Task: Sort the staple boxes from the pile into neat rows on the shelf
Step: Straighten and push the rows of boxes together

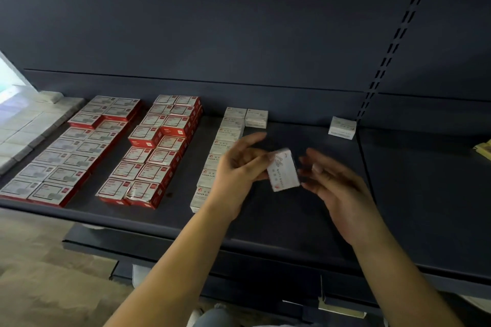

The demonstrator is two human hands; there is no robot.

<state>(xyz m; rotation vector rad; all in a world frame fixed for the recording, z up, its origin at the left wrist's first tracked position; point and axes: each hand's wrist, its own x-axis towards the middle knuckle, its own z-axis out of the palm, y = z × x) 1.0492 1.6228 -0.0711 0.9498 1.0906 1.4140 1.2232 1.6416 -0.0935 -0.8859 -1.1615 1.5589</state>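
My left hand (pixel 236 170) pinches a white box (pixel 283 170) above the shelf (pixel 305 218), tilted, likely to check its face before rowing; right hand (pixel 337 183) hovers slack, holding nothing.

left hand (pixel 239 167) pinching white box (pixel 283 170); right hand (pixel 334 180) beside, dark shelf (pixel 292 215)

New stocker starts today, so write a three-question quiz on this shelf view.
1. True or false: the white box held between the hands rests flat on the shelf.
2. Which hand has the box in its grip: left hand or right hand?
3. Where does the lone white box sit?
A. by the slotted upright
B. on the red-and-white boxes
C. on the floor

Key: 1 false; 2 left; 3 A
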